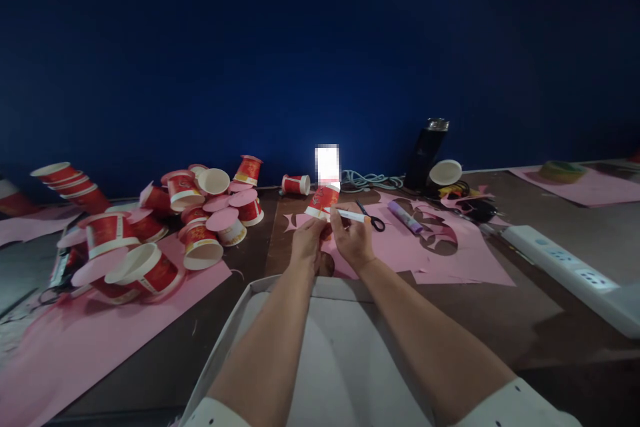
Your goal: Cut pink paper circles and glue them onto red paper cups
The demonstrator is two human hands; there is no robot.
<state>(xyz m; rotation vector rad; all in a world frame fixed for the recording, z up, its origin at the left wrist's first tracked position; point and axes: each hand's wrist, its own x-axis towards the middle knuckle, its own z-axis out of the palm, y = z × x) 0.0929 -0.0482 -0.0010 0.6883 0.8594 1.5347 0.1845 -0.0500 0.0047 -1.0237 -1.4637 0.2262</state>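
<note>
1. While held up over the dark wooden table [500, 320], being marked or worked on: a red paper cup with white rim [323, 201], tilted, mouth down toward the hands.
2. Left hand [307, 240]: fingers curled closed around the cup's lower rim, gripping from below.
3. Right hand [353, 238]: closed in a pinch on a slim white pen-like tool with orange tip [350, 215], lying sideways, its left end touching or just beside the cup; exact contact too small to tell.
4. Step judged in hand: drawing or scoring on the cup wall. Next move, as a judgement: calls for a steady cup and a fine turn of the tool tip.
5. Just beyond the right hand: black-handled scissors [373, 218] and a purple glue stick [405, 217] on cut pink paper sheets [450, 267].
6. Well left of the left hand: a heap of red paper cups with pink paper discs [165, 233].
</note>
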